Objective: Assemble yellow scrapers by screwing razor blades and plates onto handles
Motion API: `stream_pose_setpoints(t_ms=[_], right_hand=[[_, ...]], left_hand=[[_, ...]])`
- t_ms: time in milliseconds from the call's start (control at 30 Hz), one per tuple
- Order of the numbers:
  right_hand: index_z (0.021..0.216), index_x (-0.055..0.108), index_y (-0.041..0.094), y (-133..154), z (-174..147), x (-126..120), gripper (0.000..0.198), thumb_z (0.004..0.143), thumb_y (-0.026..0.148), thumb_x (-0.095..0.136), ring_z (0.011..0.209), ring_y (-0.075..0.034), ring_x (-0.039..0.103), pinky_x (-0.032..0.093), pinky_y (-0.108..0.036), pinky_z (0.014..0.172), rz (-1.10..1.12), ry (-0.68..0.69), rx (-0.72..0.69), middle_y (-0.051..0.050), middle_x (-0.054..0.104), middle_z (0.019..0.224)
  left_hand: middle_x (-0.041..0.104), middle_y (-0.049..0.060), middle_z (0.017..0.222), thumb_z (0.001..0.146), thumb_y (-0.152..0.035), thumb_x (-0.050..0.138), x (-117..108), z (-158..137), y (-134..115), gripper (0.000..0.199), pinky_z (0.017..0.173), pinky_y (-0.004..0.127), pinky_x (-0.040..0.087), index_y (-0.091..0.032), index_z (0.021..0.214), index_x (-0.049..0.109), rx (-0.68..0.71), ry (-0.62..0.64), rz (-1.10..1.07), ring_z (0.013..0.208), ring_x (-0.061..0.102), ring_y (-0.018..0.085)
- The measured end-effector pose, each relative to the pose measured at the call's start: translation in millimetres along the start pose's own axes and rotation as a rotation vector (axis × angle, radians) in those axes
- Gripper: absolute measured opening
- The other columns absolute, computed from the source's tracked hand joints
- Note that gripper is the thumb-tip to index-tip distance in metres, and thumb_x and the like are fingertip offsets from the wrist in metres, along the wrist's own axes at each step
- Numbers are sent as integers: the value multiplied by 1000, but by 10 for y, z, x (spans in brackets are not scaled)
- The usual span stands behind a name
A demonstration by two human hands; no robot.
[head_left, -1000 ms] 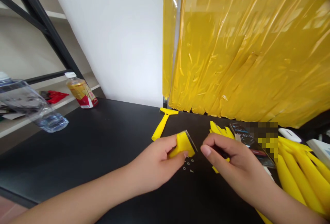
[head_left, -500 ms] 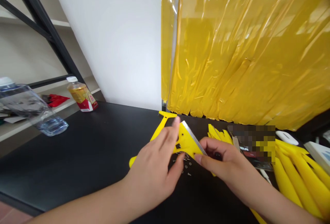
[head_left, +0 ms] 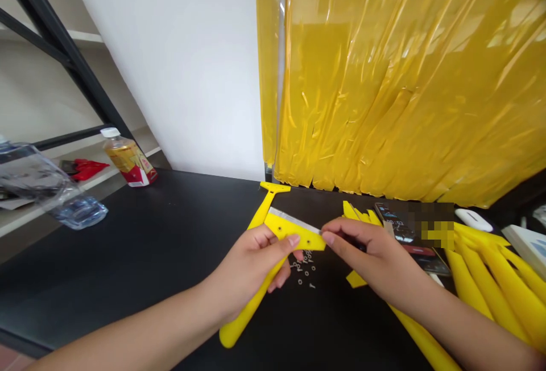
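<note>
The left hand (head_left: 247,266) wraps the handle of a yellow scraper (head_left: 273,246) just above the black counter (head_left: 149,246), thumb pressed on its head. The right hand (head_left: 375,254) pinches the head's right end, fingers (head_left: 330,239) together. Small screws (head_left: 305,271) lie scattered beneath.

Your view is bright and evenly lit, with daylight glowing through the translucent yellow plastic strip curtain (head_left: 405,86), whose folds carry white glare streaks near the top edge. Your hands cast only faint, soft shadows on the matte black tabletop (head_left: 149,257). Wide-angle distortion bends the dark metal shelf frame (head_left: 63,58) at left. The clear plastic water bottle (head_left: 46,186) is smeared at the edge; a pixelated patch sits right of centre.
</note>
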State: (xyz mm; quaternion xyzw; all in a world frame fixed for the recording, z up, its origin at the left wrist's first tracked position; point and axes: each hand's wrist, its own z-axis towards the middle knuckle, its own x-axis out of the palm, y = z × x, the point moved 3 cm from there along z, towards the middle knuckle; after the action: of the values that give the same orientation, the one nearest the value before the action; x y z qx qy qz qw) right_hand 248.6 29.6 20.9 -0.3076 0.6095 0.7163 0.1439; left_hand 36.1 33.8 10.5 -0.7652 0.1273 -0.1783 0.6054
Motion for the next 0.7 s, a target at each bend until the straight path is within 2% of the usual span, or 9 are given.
stream_pose_setpoints(t_ms=[67,133,233,333,433,600,700], right_hand=[[102,72,27,-92,36,2,34,109,45,44,88,-19,65,49,-32,78,-192,-5,-48,-2,72,93],[102,72,27,-165,54,38,30,108,36,44,87,-18,67,49,-32,78,-356,52,-124,-1,72,95],[102,75,30,-233,37,128,21,103,28,53,83,-19,68,48,-33,75,-469,160,-204,0,71,93],[107,75,30,-255,-4,222,22,101,24,54,81,-22,69,44,-35,71,-564,223,-261,-1,69,93],[106,74,29,-273,-26,301,22,100,23,53,78,-23,68,41,-35,67,-628,251,-295,-2,68,92],[91,67,22,-322,0,385,20,100,20,50,75,-22,66,41,-34,67,-632,248,-304,-4,67,87],[95,66,22,-286,11,341,19,102,21,48,79,-21,66,44,-33,70,-580,207,-291,-3,68,90]], left_hand=[[54,-4,52,98,-50,67,-54,45,16,35,48,21,34,-16,88,65,12,-53,-40,45,43,8],[54,-5,52,97,-50,68,-106,85,29,35,47,21,34,-17,87,64,26,-88,-68,44,42,8],[53,-5,53,96,-49,69,-149,110,34,34,47,21,34,-18,86,63,54,-109,-88,44,41,7],[51,-5,52,96,-49,71,-147,102,40,35,47,21,35,-18,83,60,57,-98,-97,45,41,7],[49,-6,51,96,-51,69,-136,93,53,38,48,20,35,-18,80,58,45,-77,-76,46,40,7],[49,-5,50,97,-52,68,-146,106,67,39,48,20,35,-18,80,58,46,-64,-73,46,39,7],[50,-5,50,97,-51,69,-146,104,60,39,47,19,35,-18,79,59,47,-64,-95,45,40,7]])
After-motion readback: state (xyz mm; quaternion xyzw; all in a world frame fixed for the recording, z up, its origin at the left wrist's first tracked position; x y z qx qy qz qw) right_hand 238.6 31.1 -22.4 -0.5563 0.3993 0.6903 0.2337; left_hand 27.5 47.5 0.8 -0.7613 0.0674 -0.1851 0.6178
